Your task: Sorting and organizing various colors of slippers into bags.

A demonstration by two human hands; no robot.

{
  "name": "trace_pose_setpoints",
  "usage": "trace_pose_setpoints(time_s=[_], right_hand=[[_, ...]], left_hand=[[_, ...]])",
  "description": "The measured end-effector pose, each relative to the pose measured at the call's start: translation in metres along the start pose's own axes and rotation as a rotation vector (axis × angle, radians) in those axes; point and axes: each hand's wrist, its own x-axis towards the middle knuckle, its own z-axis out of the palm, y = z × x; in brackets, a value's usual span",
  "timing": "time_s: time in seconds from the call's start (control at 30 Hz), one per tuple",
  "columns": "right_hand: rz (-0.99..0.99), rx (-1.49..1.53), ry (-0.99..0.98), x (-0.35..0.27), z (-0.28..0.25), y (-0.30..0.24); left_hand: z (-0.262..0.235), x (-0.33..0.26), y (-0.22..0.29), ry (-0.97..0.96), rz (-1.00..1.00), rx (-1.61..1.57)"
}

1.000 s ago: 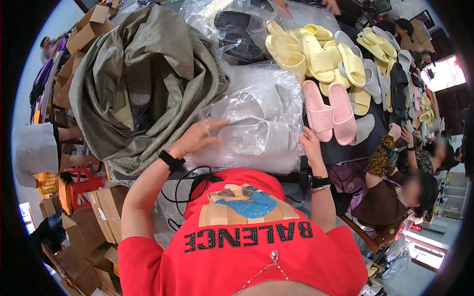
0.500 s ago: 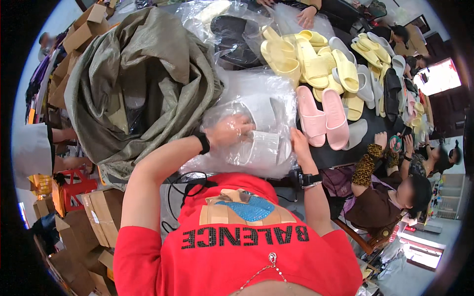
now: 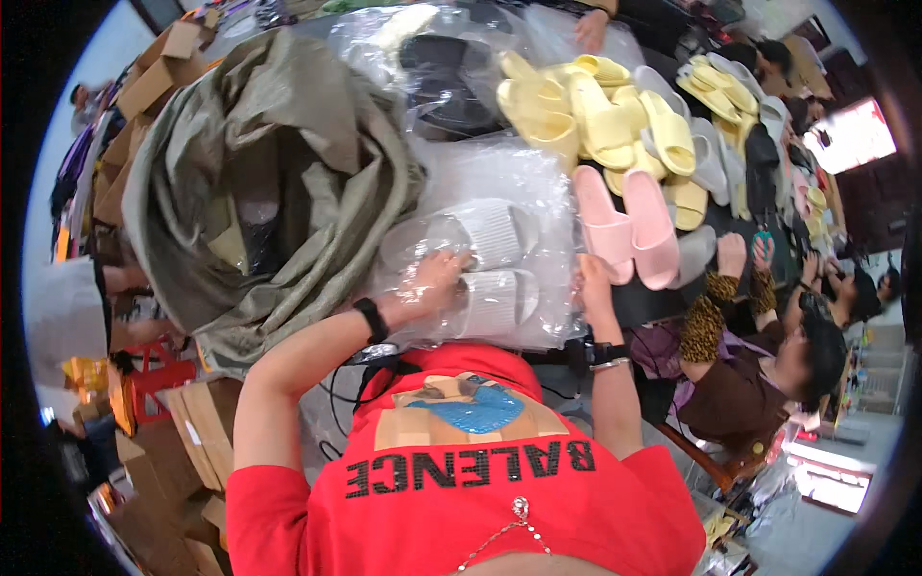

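A pair of white slippers (image 3: 495, 300) with ribbed straps lies side by side in a clear plastic bag (image 3: 549, 197), on top of a stack of such bags. My left hand (image 3: 437, 280) is at the near slipper, its bunched fingers beside the straps and covering part of the footbed. Whether the hand is inside the bag is hard to make out through the shiny film. At the bag's right edge, my right hand (image 3: 594, 283) pinches the plastic, with the fingertips partly hidden.
Pink slippers (image 3: 653, 230) lie just right of the bag, with piled yellow slippers (image 3: 603, 120) behind them. A grey-green woven sack (image 3: 173, 182) stands open at left. Bagged black slippers (image 3: 447, 82) lie at the back. A co-worker (image 3: 744, 384) sits at right; cardboard boxes (image 3: 168, 461) fill the lower left.
My left hand has moved slightly toward me and left, and the slippers now lie flatter and more evenly side by side. My right hand stays at the bag's edge, a little lower.
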Motion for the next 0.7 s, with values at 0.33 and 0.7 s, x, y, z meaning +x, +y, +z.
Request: trace_pose_setpoints(time_s=[0.33,0.7], right_hand=[[-0.097,-0.252,-0.121,-0.011,0.01,-0.01],[-0.115,0.206,0.225,-0.011,-0.072,0.006]], left_hand=[[0.026,0.011,-0.022,0.112,0.183,0.248],[-0.008,-0.028,-0.058,0.623,-0.11,-0.06]])
